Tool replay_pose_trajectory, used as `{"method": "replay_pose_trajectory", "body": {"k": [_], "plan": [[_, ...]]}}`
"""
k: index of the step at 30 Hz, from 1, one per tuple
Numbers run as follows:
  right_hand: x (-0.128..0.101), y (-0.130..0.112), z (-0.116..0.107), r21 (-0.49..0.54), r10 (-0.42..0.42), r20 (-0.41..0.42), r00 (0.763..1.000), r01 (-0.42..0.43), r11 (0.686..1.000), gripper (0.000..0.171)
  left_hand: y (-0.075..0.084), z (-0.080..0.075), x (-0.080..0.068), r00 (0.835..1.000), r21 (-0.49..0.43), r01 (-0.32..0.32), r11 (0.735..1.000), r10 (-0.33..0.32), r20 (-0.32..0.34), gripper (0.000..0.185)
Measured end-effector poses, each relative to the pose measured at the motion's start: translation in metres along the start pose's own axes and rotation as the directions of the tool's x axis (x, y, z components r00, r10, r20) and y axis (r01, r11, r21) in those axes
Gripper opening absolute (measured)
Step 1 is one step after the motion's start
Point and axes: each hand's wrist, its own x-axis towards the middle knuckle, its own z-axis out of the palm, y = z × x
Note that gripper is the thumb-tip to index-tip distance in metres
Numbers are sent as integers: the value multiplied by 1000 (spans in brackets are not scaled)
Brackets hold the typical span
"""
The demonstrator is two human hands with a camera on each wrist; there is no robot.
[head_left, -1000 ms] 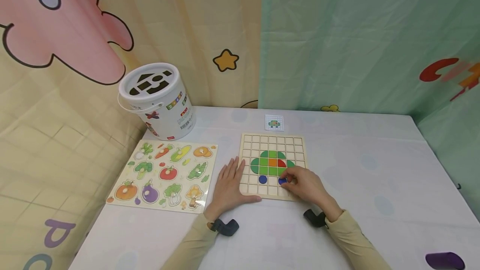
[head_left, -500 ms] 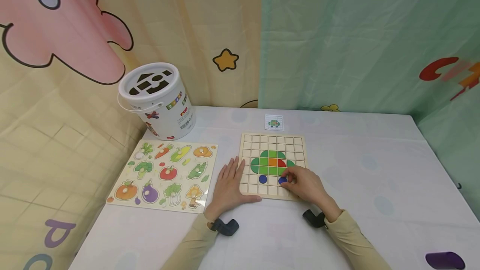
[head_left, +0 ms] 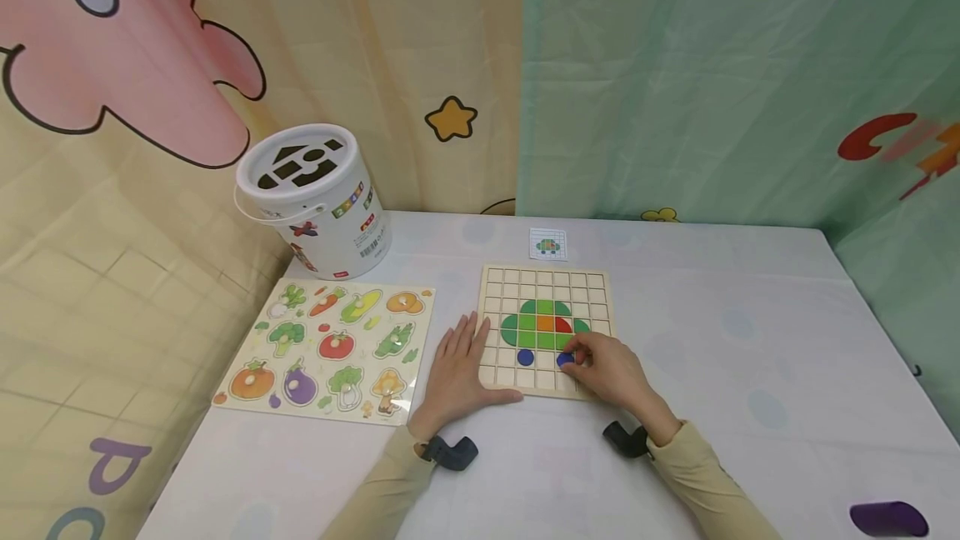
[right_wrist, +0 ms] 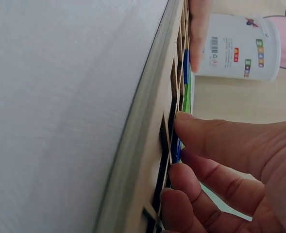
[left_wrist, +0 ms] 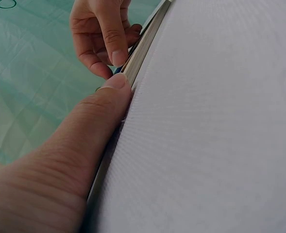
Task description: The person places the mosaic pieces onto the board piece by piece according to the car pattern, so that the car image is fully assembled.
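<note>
Pinching a blue round piece with curled fingertips, your right hand sits on the lower right part of the wooden grid board, just under the green shape. Your left hand lies flat with straight fingers at the board's left edge, thumb pressed along the near edge. A second blue piece sits nearby in the same row.

Grid board at table centre, vegetable puzzle to its left.
Behind the puzzle, shape-sorter bucket; behind the board, small pattern card; left hand at the board's left edge, right hand on its near right part.
</note>
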Motion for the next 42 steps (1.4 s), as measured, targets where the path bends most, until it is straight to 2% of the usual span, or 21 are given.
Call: {"method": "replay_pose_trajectory", "body": {"k": [25,42], "plan": [[4,10,-2,59,-17,50,999,14,998,17,1,-1,-1,1000,-22,-23,999,23,-20,120],[-1,7,-4,54,-41,36,999,39,998,15,2,-2,-1,1000,-9,-11,1000,11,-8,121]]}}
